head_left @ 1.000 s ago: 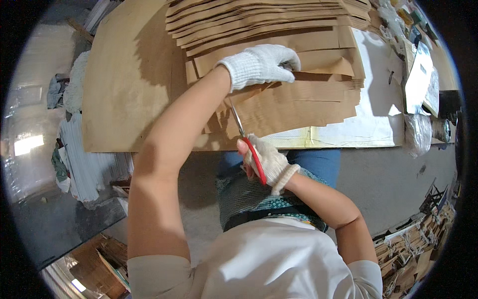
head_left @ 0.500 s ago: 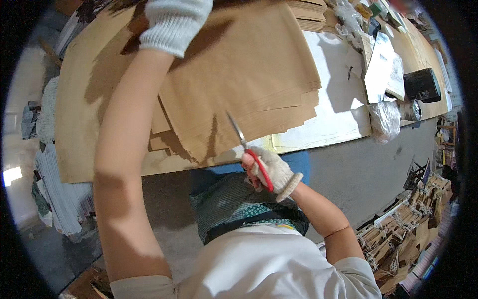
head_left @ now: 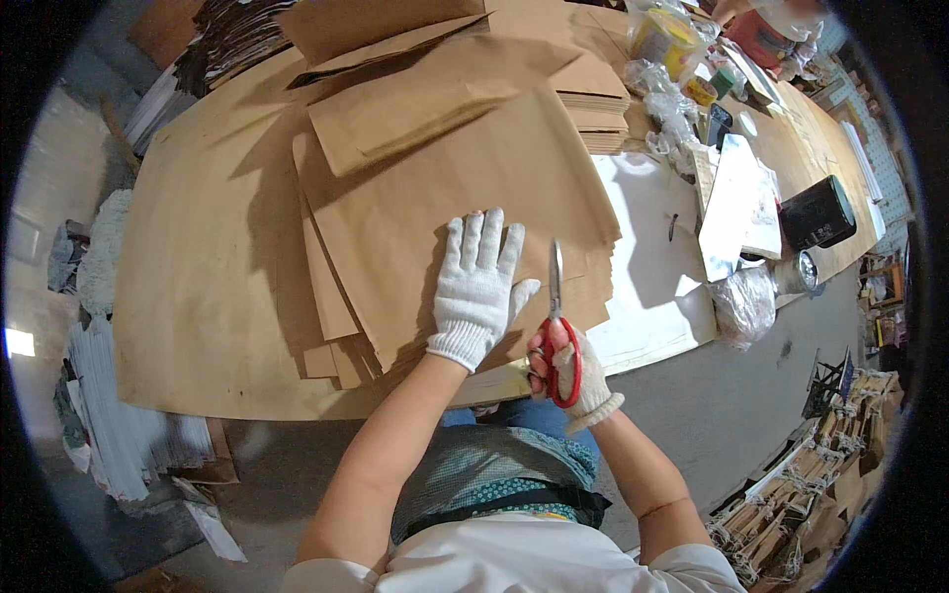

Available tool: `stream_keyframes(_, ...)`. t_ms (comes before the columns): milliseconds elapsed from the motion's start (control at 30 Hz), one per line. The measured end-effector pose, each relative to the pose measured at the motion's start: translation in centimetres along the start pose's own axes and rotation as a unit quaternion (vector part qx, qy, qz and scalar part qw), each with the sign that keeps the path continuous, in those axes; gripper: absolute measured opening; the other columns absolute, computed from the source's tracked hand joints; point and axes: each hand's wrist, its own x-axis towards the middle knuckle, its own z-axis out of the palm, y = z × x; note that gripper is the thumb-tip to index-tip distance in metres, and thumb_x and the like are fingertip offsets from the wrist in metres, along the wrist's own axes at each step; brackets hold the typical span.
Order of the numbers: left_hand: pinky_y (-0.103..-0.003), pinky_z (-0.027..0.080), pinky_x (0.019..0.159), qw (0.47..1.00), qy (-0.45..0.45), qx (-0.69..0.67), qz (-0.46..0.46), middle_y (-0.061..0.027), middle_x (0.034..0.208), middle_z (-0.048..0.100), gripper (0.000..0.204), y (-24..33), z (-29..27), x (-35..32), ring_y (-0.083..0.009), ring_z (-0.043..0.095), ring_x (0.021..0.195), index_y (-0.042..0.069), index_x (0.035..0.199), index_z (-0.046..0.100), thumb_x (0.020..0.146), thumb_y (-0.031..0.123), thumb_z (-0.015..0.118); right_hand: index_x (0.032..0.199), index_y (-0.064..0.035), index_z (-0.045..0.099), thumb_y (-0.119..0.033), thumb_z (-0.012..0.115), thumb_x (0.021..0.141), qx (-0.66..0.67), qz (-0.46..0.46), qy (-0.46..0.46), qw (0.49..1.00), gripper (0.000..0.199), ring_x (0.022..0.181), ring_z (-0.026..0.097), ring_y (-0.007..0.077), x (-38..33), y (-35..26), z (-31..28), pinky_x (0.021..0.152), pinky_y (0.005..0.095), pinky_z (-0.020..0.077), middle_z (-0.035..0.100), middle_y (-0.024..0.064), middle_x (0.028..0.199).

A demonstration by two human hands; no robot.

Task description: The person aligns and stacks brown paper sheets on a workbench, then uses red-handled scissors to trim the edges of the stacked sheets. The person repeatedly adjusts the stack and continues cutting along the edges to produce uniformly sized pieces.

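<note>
A stack of brown kraft paper sheets lies slightly fanned on the table in front of me. My left hand, in a white knit glove, rests flat on the top sheet with its fingers spread. Scissors with red handles are gripped in my right hand, whose glove leaves some fingertips bare. Their blades point away from me, over the stack's near right part, and look closed. At the stack's far side, folded-over brown paper rises in a loose flap.
Another brown paper pile stands at the back. White sheeting covers the table right of the stack. Further right are a black container, a can and a plastic bag. At the far right edge, another person is partly visible.
My left hand has come back from the far side of the stack and now lies flat on it. The scissors have moved right and turned to point straight ahead.
</note>
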Motion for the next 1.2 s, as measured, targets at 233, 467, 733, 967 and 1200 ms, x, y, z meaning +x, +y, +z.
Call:
stream_keyframes(233,-0.051,0.013,0.125,1.0,-0.005,-0.011,-0.001,-0.018,0.157,0.036,0.074,-0.2,0.1,-1.3,-0.0361,0.029,0.147,0.008,0.148,0.044,0.092,0.053,0.057,0.094,-0.0073,0.056,-0.065,0.043,0.1,0.006,0.015,-0.044,0.999,0.059,0.05,0.053,0.0181,0.9,-1.1,0.5,0.05,0.0318,0.0463,0.053,0.0031,0.064)
stream_keyframes(467,-0.047,0.046,0.095,0.99,0.065,-0.095,-0.086,-0.0106,0.118,0.061,0.045,-0.7,-3.3,-3.2,-0.0321,0.057,0.112,0.009,0.114,0.066,0.079,0.035,0.078,0.107,0.0013,0.061,-0.084,0.041,0.087,0.132,0.104,-0.2,0.965,0.09,0.067,0.062,0.0254,-0.9,-2.3,-0.9,0.064,0.0364,0.0522,0.06,0.0109,0.076)
stream_keyframes(733,-0.045,0.05,0.09,0.981,-0.067,-0.015,-0.184,-0.0094,0.113,0.063,0.04,-0.4,-4.8,0.1,-0.031,0.06,0.105,0.013,0.113,0.067,0.081,0.033,0.077,0.1,-0.0022,0.062,-0.09,0.036,0.082,0.016,0.119,-0.192,0.974,0.093,0.064,0.062,0.0227,0.7,-3.4,-2.0,0.057,0.0334,0.0498,0.06,0.0078,0.073)
stream_keyframes(967,-0.044,0.052,0.087,0.987,-0.026,-0.033,-0.153,-0.0078,0.11,0.065,0.03,-0.9,-4.3,-0.2,-0.0316,0.062,0.1,0.013,0.11,0.068,0.083,0.026,0.074,0.098,-0.0056,0.053,-0.07,0.039,0.098,-0.127,0.075,-0.142,0.979,0.066,0.051,0.061,0.0197,-0.4,-3.7,-5.6,0.044,0.0302,0.0478,0.058,0.0067,0.06)
stream_keyframes(1200,-0.042,0.051,0.088,0.994,-0.008,-0.083,-0.064,-0.009,0.107,0.063,0.032,-3.3,-4.5,-0.9,-0.0297,0.061,0.1,0.012,0.112,0.065,0.083,0.024,0.073,0.095,-0.0141,0.056,-0.064,0.052,0.097,-0.099,0.03,-0.012,0.995,0.05,0.046,0.048,0.0103,3.1,-3.6,-8.2,0.039,0.0262,0.0377,0.052,-0.0044,0.062)
